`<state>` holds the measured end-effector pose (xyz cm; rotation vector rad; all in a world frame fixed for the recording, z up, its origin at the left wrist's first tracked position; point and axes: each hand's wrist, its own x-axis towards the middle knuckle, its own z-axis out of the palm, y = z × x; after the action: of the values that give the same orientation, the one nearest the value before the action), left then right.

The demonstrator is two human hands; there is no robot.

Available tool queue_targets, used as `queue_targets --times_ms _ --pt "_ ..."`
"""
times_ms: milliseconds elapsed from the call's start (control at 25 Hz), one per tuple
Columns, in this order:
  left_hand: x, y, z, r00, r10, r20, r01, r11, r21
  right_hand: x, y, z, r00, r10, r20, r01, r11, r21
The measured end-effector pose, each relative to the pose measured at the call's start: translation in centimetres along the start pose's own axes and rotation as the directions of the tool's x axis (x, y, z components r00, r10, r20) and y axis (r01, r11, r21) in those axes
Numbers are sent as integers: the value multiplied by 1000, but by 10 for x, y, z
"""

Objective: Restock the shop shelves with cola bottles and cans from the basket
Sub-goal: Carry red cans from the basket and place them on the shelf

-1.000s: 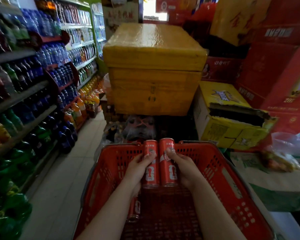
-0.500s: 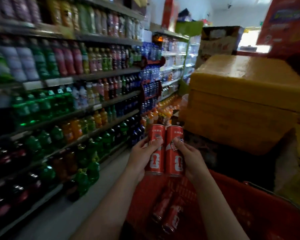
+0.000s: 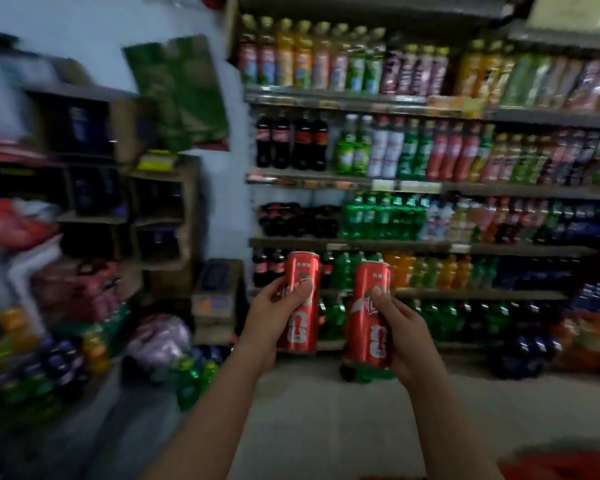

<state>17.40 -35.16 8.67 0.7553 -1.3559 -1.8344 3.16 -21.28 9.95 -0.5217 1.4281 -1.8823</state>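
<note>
Red, glossy, cylindrical | left grip wraps left can | right grip wraps right can

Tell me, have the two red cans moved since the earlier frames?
Yes. Earlier they were touching over the basket; now the left can and right can are apart, left of the basket, before the shelves.

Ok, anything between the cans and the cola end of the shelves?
Nothing visible. The left hand holds the left can and the right hand the right can in open air before the shelves; cola bottles stand at their left end. A green bottle pack sits on the floor below.
</note>
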Motion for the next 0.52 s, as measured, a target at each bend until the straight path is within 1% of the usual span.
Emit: queue_targets --times_ms 120,240,360,520 --pt "-8 18 -69 986 37 -161 -39 999 -10 16 24 53 993 53 107 -52 999 -15" --pt "-6 30 -118 970 51 -238 -56 998 -13 33 40 102 976 82 200 -79 997 -24" --pt "6 36 -147 965 43 -260 -44 999 2 51 50 138 964 68 257 -67 998 -12" --pt "42 48 -165 971 60 -231 -59 998 13 84 50 173 968 32 249 -33 999 0"
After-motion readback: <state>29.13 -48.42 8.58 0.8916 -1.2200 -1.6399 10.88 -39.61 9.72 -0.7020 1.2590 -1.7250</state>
